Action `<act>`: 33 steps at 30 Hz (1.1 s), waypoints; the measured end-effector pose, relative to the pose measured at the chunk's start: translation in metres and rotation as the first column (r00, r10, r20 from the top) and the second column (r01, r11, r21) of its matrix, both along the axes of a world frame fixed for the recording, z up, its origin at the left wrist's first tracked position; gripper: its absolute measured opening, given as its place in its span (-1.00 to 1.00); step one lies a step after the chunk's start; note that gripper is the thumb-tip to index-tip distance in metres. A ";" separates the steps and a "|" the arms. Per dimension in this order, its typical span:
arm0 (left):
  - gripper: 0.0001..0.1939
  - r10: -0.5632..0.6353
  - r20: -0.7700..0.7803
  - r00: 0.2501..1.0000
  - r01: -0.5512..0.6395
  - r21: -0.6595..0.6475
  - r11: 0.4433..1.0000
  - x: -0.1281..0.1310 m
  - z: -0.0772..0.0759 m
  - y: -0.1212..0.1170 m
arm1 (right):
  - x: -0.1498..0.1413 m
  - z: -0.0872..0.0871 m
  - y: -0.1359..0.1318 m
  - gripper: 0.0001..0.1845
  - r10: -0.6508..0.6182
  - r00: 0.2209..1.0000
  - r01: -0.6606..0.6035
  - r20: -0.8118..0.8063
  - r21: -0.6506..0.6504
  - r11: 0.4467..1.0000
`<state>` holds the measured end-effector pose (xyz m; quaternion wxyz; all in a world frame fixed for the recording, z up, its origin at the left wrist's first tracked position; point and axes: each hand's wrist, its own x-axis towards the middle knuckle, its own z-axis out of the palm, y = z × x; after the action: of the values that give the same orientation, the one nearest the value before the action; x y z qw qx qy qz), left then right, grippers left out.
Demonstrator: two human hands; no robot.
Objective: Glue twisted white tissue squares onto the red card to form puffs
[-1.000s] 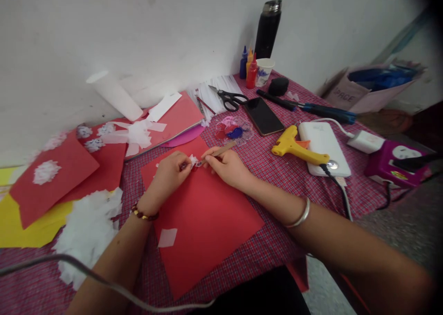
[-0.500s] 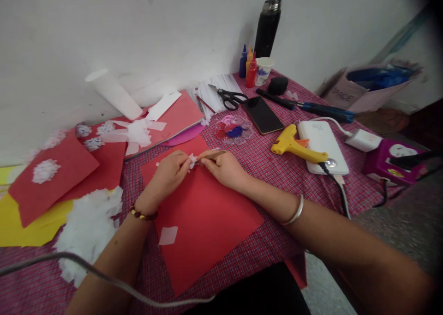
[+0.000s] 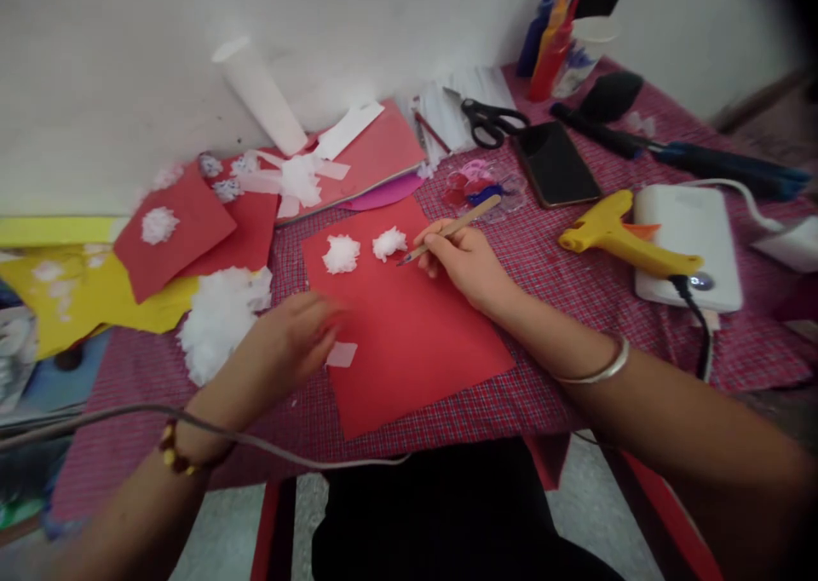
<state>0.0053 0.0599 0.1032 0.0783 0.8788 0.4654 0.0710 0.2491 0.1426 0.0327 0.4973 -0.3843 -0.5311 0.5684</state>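
Note:
In the head view, my right hand (image 3: 463, 261) grips a slim wooden-handled paintbrush (image 3: 469, 215) with a dark tip pointing down and left. Right beside that tip, a fluffy white tissue puff (image 3: 389, 243) sits on a red paper sheet (image 3: 409, 334). A second white puff (image 3: 341, 254) lies to its left. My left hand (image 3: 300, 330) is over the sheet's left edge, its fingers smeared by motion; whether it holds anything is unclear. Close to those fingers lies a flat white tissue square (image 3: 342, 354) on the red sheet.
A pile of white tissue (image 3: 221, 321) lies left. Behind are tissue strips (image 3: 300, 179), scissors (image 3: 492, 121), a paint palette (image 3: 482, 185) and a phone (image 3: 555, 163). A yellow glue gun (image 3: 630, 236) rests against a white power bank (image 3: 694, 249). A cable (image 3: 256, 446) crosses in front.
My left hand has left the small tissue piece and moved left and towards me. My right hand has drawn the brush away, leaving the puff on the sheet. The camera view has shifted.

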 end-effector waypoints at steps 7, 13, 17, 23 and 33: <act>-0.77 -0.035 -0.127 0.991 0.056 0.159 0.986 -0.012 -0.041 -0.054 | -0.003 0.000 -0.007 -0.80 0.049 0.998 -0.049 0.026 0.012 0.999; -0.88 0.525 0.480 0.703 -0.430 -0.302 0.851 0.002 -0.023 -0.017 | -0.002 0.008 -0.016 -0.84 0.079 0.995 -0.076 -0.058 0.059 0.995; -0.87 0.775 0.613 0.156 -0.160 -0.758 0.632 0.021 -0.016 0.010 | -0.005 0.017 -0.030 -0.83 0.205 0.973 -0.192 -0.104 0.121 0.974; -0.79 0.816 0.578 -0.007 0.026 -0.816 0.578 0.035 -0.023 0.022 | -0.011 0.020 -0.039 -0.86 0.259 0.962 -0.243 -0.084 0.160 0.957; -0.86 0.813 0.581 -0.043 0.094 -0.807 0.582 0.036 -0.025 0.019 | -0.013 0.018 -0.036 -0.86 0.245 0.963 -0.230 -0.110 0.135 0.964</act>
<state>0.0411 0.0793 0.0786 0.6345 0.3137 0.5155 0.4830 0.2357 0.1065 0.0505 0.4802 -0.2503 -0.5747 0.6136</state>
